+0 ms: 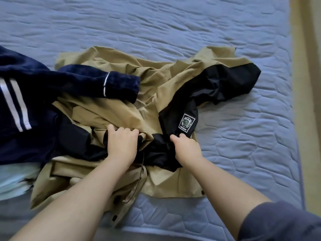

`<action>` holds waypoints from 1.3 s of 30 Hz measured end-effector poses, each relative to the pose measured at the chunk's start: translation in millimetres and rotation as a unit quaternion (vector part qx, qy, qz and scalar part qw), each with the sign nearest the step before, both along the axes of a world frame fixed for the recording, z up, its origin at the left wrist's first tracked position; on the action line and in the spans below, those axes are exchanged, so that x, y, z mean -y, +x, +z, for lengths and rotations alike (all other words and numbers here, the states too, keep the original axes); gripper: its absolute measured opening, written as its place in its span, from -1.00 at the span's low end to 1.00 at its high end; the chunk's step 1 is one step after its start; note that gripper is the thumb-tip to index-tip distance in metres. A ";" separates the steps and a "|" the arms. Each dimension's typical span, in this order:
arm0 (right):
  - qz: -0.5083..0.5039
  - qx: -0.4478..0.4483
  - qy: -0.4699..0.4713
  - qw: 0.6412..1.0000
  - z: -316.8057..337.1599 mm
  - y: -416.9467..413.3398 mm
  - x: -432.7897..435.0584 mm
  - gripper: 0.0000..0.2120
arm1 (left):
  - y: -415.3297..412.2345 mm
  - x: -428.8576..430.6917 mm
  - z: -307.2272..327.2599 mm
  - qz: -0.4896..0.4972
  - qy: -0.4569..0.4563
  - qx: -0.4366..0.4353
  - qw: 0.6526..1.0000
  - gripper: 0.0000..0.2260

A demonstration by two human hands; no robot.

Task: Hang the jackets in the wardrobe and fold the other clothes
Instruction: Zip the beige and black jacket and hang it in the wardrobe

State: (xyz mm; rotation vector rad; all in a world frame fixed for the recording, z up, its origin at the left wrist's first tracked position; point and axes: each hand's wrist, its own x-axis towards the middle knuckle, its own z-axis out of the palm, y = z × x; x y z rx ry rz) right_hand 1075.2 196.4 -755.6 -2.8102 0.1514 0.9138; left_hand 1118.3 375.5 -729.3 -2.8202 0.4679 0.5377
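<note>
Nearest, the left hand (121, 141) has its fingers curled down into a bunch of tan cloth at the middle of the jacket (156, 80). The right hand (186, 148) pinches the black part just below the sewn badge (187, 122). The jacket lies crumpled, its cord (139, 180) trailing toward the person. For hanging, it seems better to find the collar or shoulders than to lift from the middle, then shake the jacket open so its sleeves fall free. A navy top (34, 94) with white stripes overlaps its left side, one sleeve across the tan cloth, so lift slowly or it may drag along. Both lie on the blue quilted bed (191, 23).
</note>
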 end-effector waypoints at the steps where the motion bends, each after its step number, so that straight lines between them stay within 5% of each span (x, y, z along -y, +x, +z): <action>1: 0.009 -0.019 -0.012 1.000 4.9 -8.2 8.0 -0.68 | -3.2 2.3 6.3 -0.011 0.001 -0.007 1.000 -0.90; 9: -0.023 -0.161 -0.137 0.977 35.7 -97.5 111.2 -0.66 | -42.8 55.6 40.8 -0.077 -0.073 -0.039 0.994 -0.91; 16: -0.072 -0.265 -0.131 0.953 55.3 -157.0 179.0 -0.63 | -72.9 117.4 51.7 -0.137 -0.083 -0.130 0.979 -0.82; 19: -0.105 -0.259 -0.088 0.956 53.5 -163.2 181.4 -0.63 | -79.2 116.5 53.9 -0.078 -0.059 -0.102 0.990 -0.81; 23: -0.260 -0.164 -0.022 0.951 48.5 -172.9 177.0 -0.53 | -89.4 96.0 56.5 -0.003 -0.085 0.037 0.996 -0.66; 26: -0.422 -0.045 0.014 0.906 47.8 -195.2 172.2 -0.33 | -120.9 85.6 51.2 -0.214 -0.172 0.059 0.960 -0.57; 28: -0.513 -0.034 0.025 0.858 45.9 -213.1 171.9 -0.23 | -148.7 83.2 46.7 -0.343 -0.209 0.024 0.916 -0.70; 30: -0.570 -0.071 0.038 0.818 39.8 -230.3 172.6 -0.17 | -169.9 86.9 47.0 -0.347 -0.186 -0.056 0.918 -0.74; 32: -0.587 -0.104 0.057 0.801 32.0 -243.6 171.9 -0.15 | -182.4 89.3 46.3 -0.252 -0.068 -0.176 0.949 -0.53; 35: -0.590 -0.122 0.075 0.795 21.1 -255.0 170.1 -0.27 | -196.1 86.9 30.1 -0.151 0.078 -0.254 0.952 -0.34; 39: -0.542 -0.149 0.064 0.824 14.7 -261.4 163.7 -0.76 | -206.4 85.9 19.0 -0.102 0.056 -0.252 0.961 -0.70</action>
